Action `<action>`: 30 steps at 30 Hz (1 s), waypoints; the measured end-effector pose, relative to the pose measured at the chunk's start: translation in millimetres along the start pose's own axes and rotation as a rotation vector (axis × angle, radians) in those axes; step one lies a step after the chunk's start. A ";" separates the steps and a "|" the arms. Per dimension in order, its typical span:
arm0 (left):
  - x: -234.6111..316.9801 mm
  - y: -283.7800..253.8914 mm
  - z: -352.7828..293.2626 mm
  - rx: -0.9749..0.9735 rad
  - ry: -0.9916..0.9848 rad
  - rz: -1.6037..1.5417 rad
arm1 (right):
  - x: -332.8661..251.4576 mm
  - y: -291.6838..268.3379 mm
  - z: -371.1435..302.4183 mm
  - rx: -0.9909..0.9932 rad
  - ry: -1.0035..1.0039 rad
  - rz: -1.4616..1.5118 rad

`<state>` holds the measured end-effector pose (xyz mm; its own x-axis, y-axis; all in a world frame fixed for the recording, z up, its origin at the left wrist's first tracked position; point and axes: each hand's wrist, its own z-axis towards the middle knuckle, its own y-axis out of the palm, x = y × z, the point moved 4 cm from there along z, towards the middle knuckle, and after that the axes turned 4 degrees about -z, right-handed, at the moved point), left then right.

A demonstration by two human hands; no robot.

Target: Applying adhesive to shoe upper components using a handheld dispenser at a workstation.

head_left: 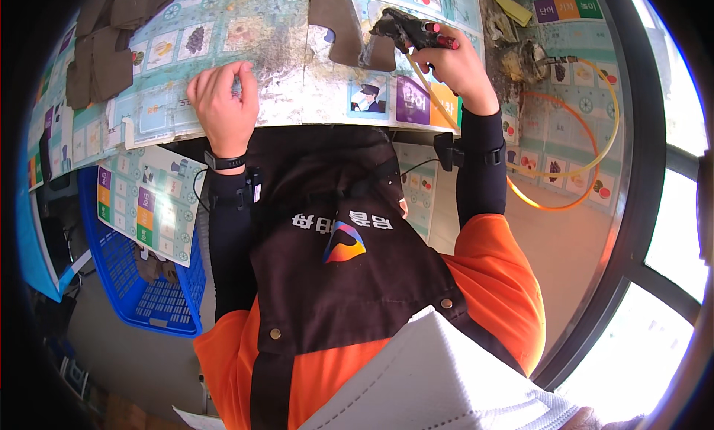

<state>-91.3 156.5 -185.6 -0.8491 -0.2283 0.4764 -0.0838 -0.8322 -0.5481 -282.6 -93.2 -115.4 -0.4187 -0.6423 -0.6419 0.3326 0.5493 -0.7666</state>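
- Right hand [462, 67]: grip wrapped around a black gun-like tool [404, 30], over the brown piece [332, 32], inward from the surface's [279, 103] right edge.
- Left hand [224, 106]: grip slack, seemingly empty — by the near edge.
- Risk: the trailing yellow hose [433, 95] might snag, dragging the piece askew.
- Blue basket [111, 281]: brown scraps [152, 268] inside.

Some of my right fingers [431, 56] are hidden behind the black tool [399, 28]; a printed sheet [149, 199] partly covers the blue basket [119, 281]; the piled brown pieces [100, 69] run past the top edge.
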 end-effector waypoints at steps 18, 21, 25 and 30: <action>-0.9 0.7 -0.7 0.007 0.018 0.011 | -1.1 1.1 -1.5 0.034 0.262 0.137; -1.3 1.1 -1.2 0.006 0.018 0.014 | -4.2 2.0 -10.7 0.023 0.159 -0.026; -2.2 2.2 -1.6 0.005 -0.001 0.032 | 4.5 5.9 -20.1 -0.054 0.272 0.096; -2.5 3.1 -3.2 0.001 0.012 0.018 | 4.1 7.4 -29.4 -0.043 0.250 0.182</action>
<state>-91.1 156.1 -190.7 -0.8568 -0.2373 0.4578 -0.0675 -0.8286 -0.5557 -306.6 -76.1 -123.3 -0.5526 -0.3829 -0.7403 0.3869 0.6689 -0.6347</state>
